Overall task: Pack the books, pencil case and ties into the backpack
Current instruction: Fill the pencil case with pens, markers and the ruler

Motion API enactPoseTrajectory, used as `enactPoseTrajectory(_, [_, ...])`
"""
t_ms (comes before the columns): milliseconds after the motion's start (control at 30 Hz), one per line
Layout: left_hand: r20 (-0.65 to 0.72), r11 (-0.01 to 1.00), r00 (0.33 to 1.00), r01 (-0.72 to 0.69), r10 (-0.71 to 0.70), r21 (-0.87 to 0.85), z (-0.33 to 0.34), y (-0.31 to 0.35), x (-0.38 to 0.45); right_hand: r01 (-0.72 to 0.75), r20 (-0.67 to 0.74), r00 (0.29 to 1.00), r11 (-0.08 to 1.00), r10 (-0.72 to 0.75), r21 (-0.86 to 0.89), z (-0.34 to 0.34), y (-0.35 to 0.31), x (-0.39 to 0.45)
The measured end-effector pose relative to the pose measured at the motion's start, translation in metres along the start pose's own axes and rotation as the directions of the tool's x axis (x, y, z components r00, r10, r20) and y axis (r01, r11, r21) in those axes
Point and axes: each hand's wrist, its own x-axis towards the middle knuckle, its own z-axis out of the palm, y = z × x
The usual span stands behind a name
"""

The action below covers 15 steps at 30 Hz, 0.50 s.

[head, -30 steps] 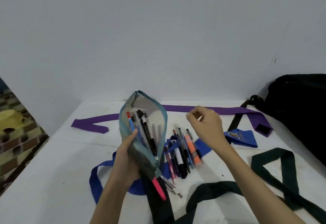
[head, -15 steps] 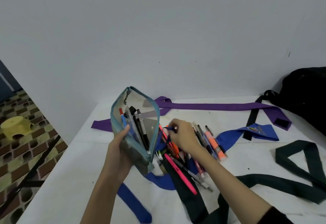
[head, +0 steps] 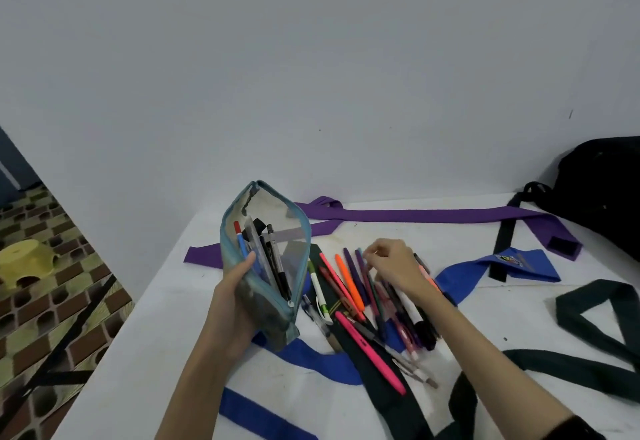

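From the head view, the left hand point(head: 232, 304) grips the unzipped pencil case point(head: 266, 259) from below, holding it tilted above the white bench point(head: 166, 353), a few pens standing inside. The right hand point(head: 394, 266) hovers over the loose pens point(head: 349, 287) scattered on the bench, fingers curled; whether they pinch one I cannot tell. Purple tie point(head: 415, 214), blue tie point(head: 519, 263) and dark ties point(head: 595, 332) sprawl around. The black backpack point(head: 602, 190) sits far right.

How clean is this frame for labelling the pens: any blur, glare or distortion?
Head view: soft, even light, no harsh glare; the pencil case and loose pens read sharply; the right hand is slightly soft; wide-angle bending shows at the edges; the black backpack is too dark for detail.
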Motion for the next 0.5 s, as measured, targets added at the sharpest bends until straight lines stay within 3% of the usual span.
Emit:
enactPoseTrajectory(100, [0.049, 0.999, 0.998, 0.04, -0.039, -0.024, 0.012, -0.014, 0.01, -0.062, -0.026, 0.998, 0.916, 0.056, -0.395, -0.02, 0.027, -0.004])
enactPoseTrajectory(167, [0.052, 0.997, 0.996, 0.071, -0.069, -0.028, 0.019, -0.023, 0.016, -0.078, -0.002, 0.996, 0.853, 0.09, -0.517, -0.023, 0.032, -0.012])
enactPoseTrajectory(333, [0.061, 0.992, 0.991, 0.123, -0.121, -0.021, 0.02, -0.035, 0.03, -0.048, 0.007, 0.998, 0.76, 0.07, -0.648, -0.012, 0.032, -0.013])
enactPoseTrajectory(500, [-0.002, 0.991, 0.992, 0.129, -0.129, -0.025, 0.015, -0.037, 0.038, -0.064, 0.047, 0.992, 0.782, 0.118, -0.62, -0.009, 0.029, -0.009])
